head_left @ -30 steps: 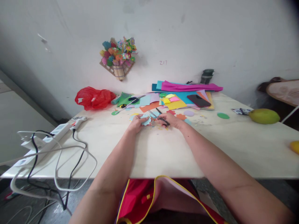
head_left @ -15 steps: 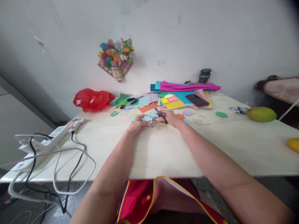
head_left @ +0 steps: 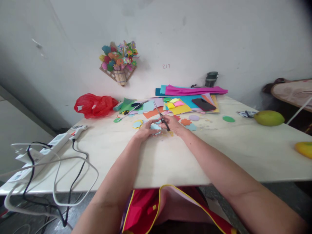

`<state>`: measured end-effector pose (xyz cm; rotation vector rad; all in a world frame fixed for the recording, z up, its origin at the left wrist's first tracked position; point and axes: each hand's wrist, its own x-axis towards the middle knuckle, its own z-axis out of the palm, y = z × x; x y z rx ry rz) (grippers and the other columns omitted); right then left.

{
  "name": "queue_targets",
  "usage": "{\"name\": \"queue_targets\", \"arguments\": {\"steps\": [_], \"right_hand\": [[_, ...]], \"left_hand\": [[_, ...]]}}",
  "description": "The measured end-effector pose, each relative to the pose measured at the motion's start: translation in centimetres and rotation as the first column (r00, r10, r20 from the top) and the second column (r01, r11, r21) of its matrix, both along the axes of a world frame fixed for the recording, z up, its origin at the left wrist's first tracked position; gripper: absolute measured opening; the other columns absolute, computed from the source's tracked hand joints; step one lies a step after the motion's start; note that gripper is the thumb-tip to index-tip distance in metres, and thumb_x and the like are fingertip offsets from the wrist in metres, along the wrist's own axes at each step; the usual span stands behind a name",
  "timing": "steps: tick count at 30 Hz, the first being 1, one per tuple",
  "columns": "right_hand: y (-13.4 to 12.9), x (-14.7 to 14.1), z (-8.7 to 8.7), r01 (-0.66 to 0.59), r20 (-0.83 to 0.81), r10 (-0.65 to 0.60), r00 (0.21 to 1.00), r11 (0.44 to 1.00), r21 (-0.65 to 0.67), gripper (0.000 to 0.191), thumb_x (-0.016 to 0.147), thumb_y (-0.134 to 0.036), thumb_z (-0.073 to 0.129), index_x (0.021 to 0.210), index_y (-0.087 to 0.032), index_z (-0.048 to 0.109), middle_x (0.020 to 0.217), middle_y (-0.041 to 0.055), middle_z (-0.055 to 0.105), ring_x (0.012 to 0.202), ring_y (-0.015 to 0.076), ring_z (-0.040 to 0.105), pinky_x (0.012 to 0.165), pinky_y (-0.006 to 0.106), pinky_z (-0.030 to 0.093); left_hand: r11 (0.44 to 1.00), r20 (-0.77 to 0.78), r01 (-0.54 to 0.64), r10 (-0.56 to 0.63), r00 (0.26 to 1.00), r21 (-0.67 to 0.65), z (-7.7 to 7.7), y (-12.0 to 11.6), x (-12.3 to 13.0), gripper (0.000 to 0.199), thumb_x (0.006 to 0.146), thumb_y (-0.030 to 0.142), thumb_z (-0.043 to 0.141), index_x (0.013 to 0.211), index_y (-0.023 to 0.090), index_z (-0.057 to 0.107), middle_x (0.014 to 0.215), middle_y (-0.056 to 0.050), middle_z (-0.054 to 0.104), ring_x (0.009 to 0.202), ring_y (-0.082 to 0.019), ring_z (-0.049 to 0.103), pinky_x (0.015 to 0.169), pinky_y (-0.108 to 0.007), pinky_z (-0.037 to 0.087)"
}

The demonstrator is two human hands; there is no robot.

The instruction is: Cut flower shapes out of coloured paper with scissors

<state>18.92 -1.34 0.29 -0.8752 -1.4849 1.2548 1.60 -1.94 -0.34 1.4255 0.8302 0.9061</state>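
Observation:
My right hand (head_left: 172, 124) is closed around the dark handles of a pair of scissors (head_left: 165, 123), its blades pointing up and away from me. Close by on the left, my left hand (head_left: 144, 130) has its thumb and fingers apart over light blue paper cutouts (head_left: 156, 127), low at the tabletop. Further left lies a blue and yellow scalloped cutout (head_left: 137, 123). An orange flower-shaped cutout (head_left: 186, 122) and a lilac oval (head_left: 194, 117) rest right of my right hand. Small paper scraps lie under and around both hands, partly hidden.
Colored paper sheets (head_left: 181, 109) and a phone (head_left: 204, 104) lie at the back. A red plastic bag (head_left: 95, 105), other scissors (head_left: 138, 105) and a power strip (head_left: 52, 143) with cables are leftward. A green-yellow fruit (head_left: 269, 118) sits right.
My left hand has spread its fingers, and the light blue scalloped cutout it pinched now sits lower between them. The scissors stay in my right hand. The view has shifted slightly.

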Motion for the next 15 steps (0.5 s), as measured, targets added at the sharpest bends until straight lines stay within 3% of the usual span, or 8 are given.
{"name": "queue_targets", "arguments": {"steps": [4,8,11,15], "right_hand": [[-0.08,-0.13,0.23,0.031,0.016,-0.031,0.999,0.999,-0.016,0.036,0.05,-0.018,0.069,0.085,-0.017,0.057,0.057,-0.0058,0.057,0.052,0.0094,0.051,0.056,0.023,0.043],[-0.23,-0.18,0.5,0.064,0.004,-0.063,0.998,0.997,-0.044,0.036,0.051,-0.018,0.069,0.085,-0.017,0.056,0.056,-0.0053,0.057,0.053,0.0104,0.053,0.056,0.023,0.044],[-0.33,-0.24,0.58,0.068,-0.025,-0.07,0.997,0.996,-0.063,0.037,0.052,-0.019,0.07,0.086,-0.016,0.056,0.056,-0.0055,0.056,0.054,0.0108,0.054,0.057,0.024,0.045],[-0.37,-0.31,0.55,0.055,-0.031,-0.058,0.998,0.996,-0.07,0.04,0.049,-0.02,0.074,0.085,-0.015,0.057,0.054,-0.0066,0.055,0.052,0.0093,0.053,0.055,0.023,0.043]], "left_hand": [[1.0,-0.022,0.006,-0.007,1.0,-0.002,-0.05,0.05,0.1,0.07,0.054,0.025,0.081,0.115,0.013,0.05,0.071,-0.004,0.067,0.053,-0.012,0.059,0.046,-0.02,0.04],[1.0,0.003,-0.017,0.017,1.0,-0.021,-0.3,0.3,-0.02,0.047,0.052,0.025,0.081,0.091,0.013,0.058,0.069,-0.002,0.065,0.052,-0.01,0.057,0.046,-0.019,0.04],[0.998,0.057,-0.058,0.06,0.997,-0.033,-0.53,0.54,-0.16,0.034,0.052,0.027,0.081,0.074,0.012,0.059,0.063,-0.001,0.062,0.051,-0.009,0.055,0.046,-0.02,0.041],[0.992,0.172,-0.125,0.129,0.977,-0.033,-0.67,0.68,-0.12,0.031,0.052,0.028,0.081,0.067,0.012,0.058,0.058,0.001,0.06,0.049,-0.008,0.054,0.048,-0.02,0.042]]}}
